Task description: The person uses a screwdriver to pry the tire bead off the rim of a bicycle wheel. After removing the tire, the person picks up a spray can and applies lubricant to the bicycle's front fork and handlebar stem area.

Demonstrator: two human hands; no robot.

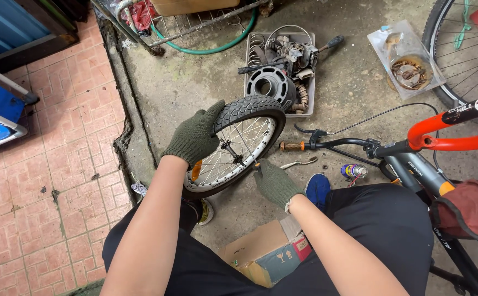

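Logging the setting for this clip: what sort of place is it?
Likely an outdoor bicycle repair spot on a concrete yard: a small spoked wheel in gloved hands, a tray of parts, and an orange bicycle nearby.

Small spoked bicycle wheel (pixel 233 148) with black tyre, held upright over concrete floor (pixel 168 82). Left hand (pixel 195 137), green knit glove, gripping the tyre's top edge. Right hand (pixel 274 183), same glove, at the rim's lower side near the spokes. Grey tray of metal parts (pixel 280 68) just behind. Orange-framed bicycle (pixel 442 137) right; spray can (pixel 353 171) beneath its handlebar. Cardboard box (pixel 266 252) between the knees.
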